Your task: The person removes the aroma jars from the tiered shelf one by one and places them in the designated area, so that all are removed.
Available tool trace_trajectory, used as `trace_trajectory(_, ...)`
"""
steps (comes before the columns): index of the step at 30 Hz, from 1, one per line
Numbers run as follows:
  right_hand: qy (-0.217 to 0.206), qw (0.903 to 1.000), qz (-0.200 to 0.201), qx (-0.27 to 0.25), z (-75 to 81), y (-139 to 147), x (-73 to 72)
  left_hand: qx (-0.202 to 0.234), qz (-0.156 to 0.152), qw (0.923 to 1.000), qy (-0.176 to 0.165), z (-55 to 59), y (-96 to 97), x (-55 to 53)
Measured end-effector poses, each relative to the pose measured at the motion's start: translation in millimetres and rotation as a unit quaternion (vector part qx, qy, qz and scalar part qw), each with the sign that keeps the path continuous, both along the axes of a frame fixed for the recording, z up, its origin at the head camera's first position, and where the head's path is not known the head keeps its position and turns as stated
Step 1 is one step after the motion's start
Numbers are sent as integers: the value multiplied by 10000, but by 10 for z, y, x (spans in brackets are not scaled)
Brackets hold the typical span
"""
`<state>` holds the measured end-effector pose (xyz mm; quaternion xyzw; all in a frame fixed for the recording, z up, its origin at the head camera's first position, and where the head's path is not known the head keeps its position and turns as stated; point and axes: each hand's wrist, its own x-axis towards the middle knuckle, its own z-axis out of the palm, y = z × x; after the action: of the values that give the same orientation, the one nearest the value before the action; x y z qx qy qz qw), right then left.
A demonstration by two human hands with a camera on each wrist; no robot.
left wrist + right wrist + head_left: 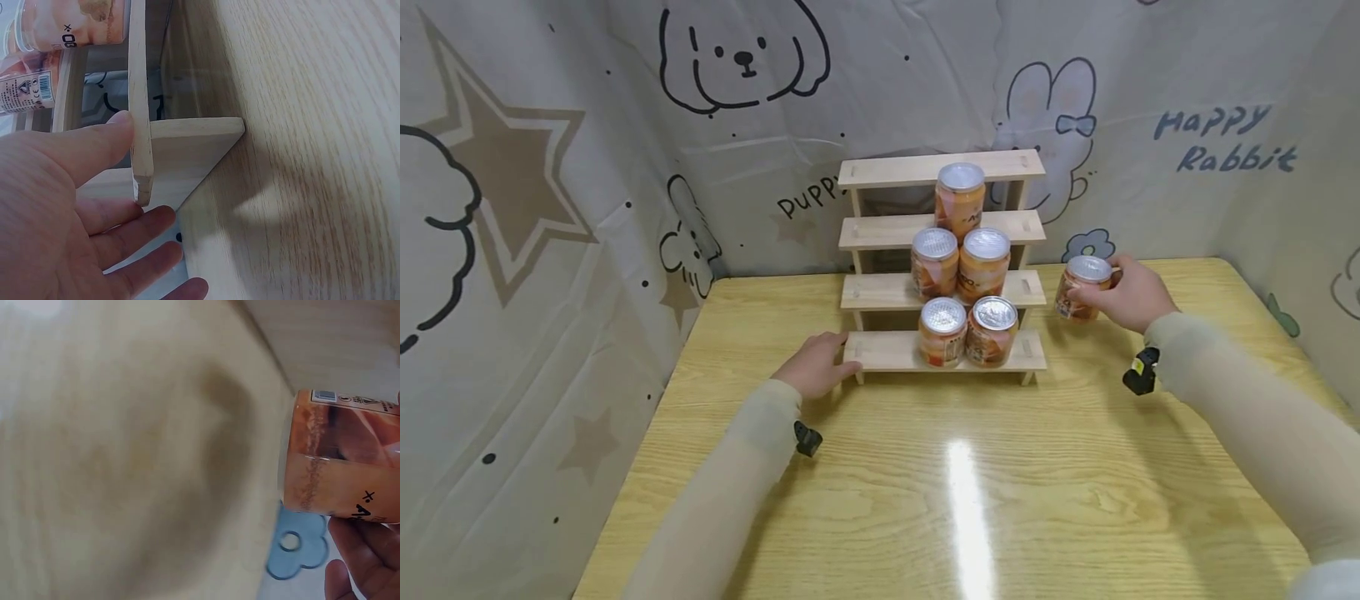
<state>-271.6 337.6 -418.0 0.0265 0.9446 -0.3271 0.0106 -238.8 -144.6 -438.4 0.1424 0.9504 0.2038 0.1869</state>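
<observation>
My right hand grips an orange can with a silver lid, to the right of a stepped wooden rack. In the right wrist view the can's printed side faces the camera, with fingers along its edge; whether its base touches the table cannot be told. My left hand holds the left end of the rack's lowest board, thumb on top and the other fingers around the end. Matching cans stand on the rack: two on the lowest step, two on the second, one higher up.
The rack stands toward the back of a wood-grain table. A light printed cloth hangs behind the table and along its sides. A strip of glare lies on the table in front of the rack.
</observation>
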Motion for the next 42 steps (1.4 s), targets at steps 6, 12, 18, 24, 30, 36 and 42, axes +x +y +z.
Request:
trace_trajectory(6,106,9997,132,-153,-164,-56,-23,57,67,10000,25,16,-3,4)
trace_trajectory(12,13,9998,147,-108,-239,-60,-62,120,78,9999,-56,4,4,6)
trace_trajectory(18,-124,9997,209,-92,-283,-40,-62,190,120,9997,-96,-25,3,17)
trace_trajectory(24,-305,9991,201,-198,-335,-8,-47,231,132,9996,-125,-44,0,24)
trace_trajectory(30,-500,9978,344,-284,-328,20,-66,264,149,9995,-124,-42,6,6)
trace_trajectory(36,-846,9950,486,-201,-74,3,-103,279,129,9995,-110,-36,-20,8)
trace_trajectory(42,-48,9995,43,-324,416,-34,-149,319,137,9993,-134,-56,-24,-9)
